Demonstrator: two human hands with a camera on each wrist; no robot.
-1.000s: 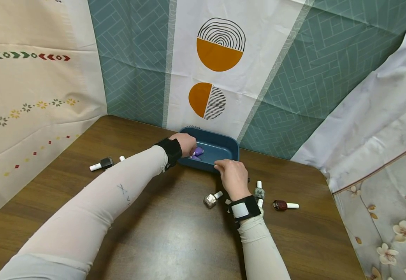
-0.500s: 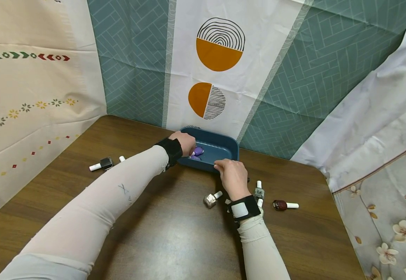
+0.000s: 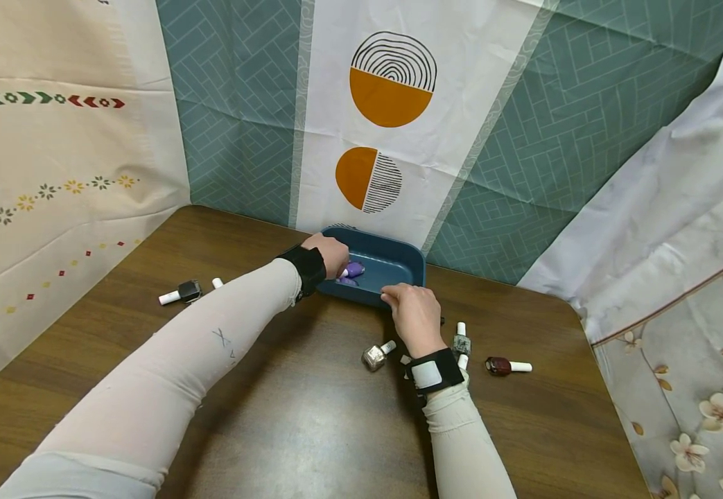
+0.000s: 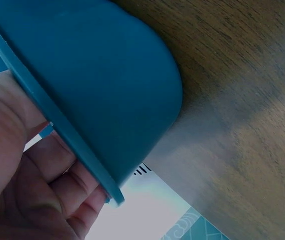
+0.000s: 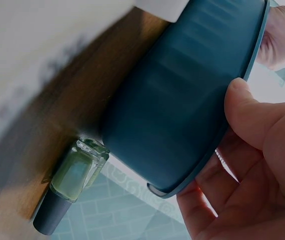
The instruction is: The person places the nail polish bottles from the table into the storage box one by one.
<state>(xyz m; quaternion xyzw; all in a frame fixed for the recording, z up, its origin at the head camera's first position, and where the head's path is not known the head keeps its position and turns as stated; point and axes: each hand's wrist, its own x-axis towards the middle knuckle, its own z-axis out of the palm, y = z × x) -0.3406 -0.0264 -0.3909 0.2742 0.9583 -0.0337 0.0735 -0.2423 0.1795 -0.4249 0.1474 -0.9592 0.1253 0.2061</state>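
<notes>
A blue plastic tray [image 3: 392, 299] stands at the back of the table, two purple nail polish bottles [image 3: 355, 269] lying in its left part. My left hand [image 3: 330, 255] reaches over the left end, fingers dipped inside beside the bottles. In the left wrist view its thumb and fingers [image 4: 57, 155] pass behind the tray's rim; whether they pinch a bottle I cannot tell. At the front right corner my right hand [image 3: 416, 315] grips the rim, thumb outside and fingers behind it in the right wrist view. A green nail polish bottle [image 5: 75, 172] with a black cap is beside that corner.
Near the right hand lie a silvery nail polish bottle [image 3: 373, 357], a grey glitter one [image 3: 462, 343] and a dark red one [image 3: 498, 365]. A black bottle [image 3: 189, 290] and a white cap [image 3: 218, 283] are left of the left arm. Patterned curtains [image 3: 236, 138] surround the table.
The upper purple bottle has shifted slightly beside the left fingers, and more of its white cap shows. Both hands have stayed nearly in place.
</notes>
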